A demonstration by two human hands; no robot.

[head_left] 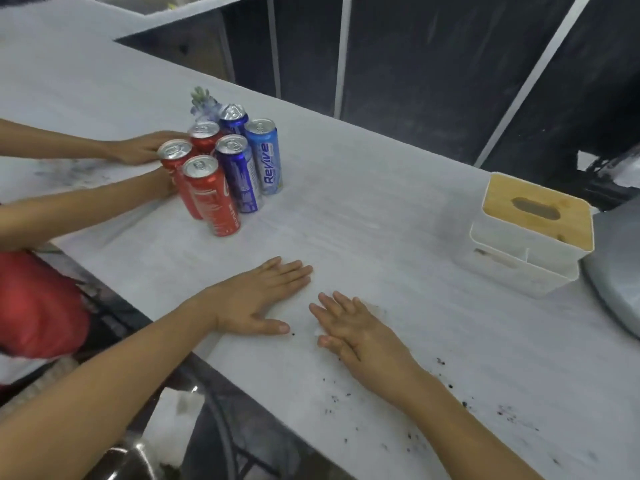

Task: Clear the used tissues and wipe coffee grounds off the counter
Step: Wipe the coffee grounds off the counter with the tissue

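My left hand lies flat, palm down, on the pale counter, fingers apart and holding nothing. My right hand rests flat beside it, fingers spread, also empty. Dark coffee grounds are scattered on the counter near my right wrist and forearm, with a few specks by my left thumb. A white tissue box with a wooden lid stands at the right. No loose tissue is visible.
A cluster of red and blue drink cans stands at the left, with another person's two hands around it. A grey rounded object sits at the far right. The counter's front edge runs diagonally under my left forearm.
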